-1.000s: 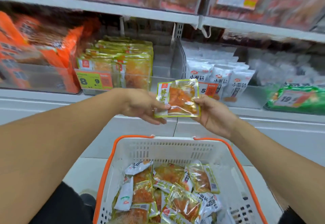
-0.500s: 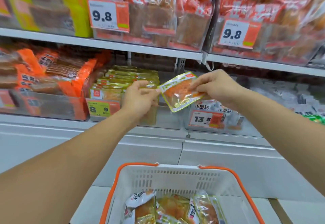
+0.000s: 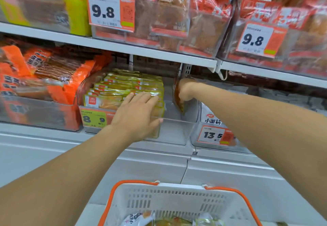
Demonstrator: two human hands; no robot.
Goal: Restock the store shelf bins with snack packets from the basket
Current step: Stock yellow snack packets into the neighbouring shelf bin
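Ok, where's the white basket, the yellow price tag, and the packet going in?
basket (image 3: 177, 201), head view, on its white slotted back wall.
yellow price tag (image 3: 93, 117), head view, on its middle.
packet (image 3: 179, 100), head view, on the orange part below the right hand's grip.

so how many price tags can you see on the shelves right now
4. Two 9.8 tags sit on the upper shelf, one at centre-left and one at right. Below, the yellow 8.9 tag fronts the yellow-packet bin, and the 13.5 tag fronts the bin right of it. Arms may hide others.
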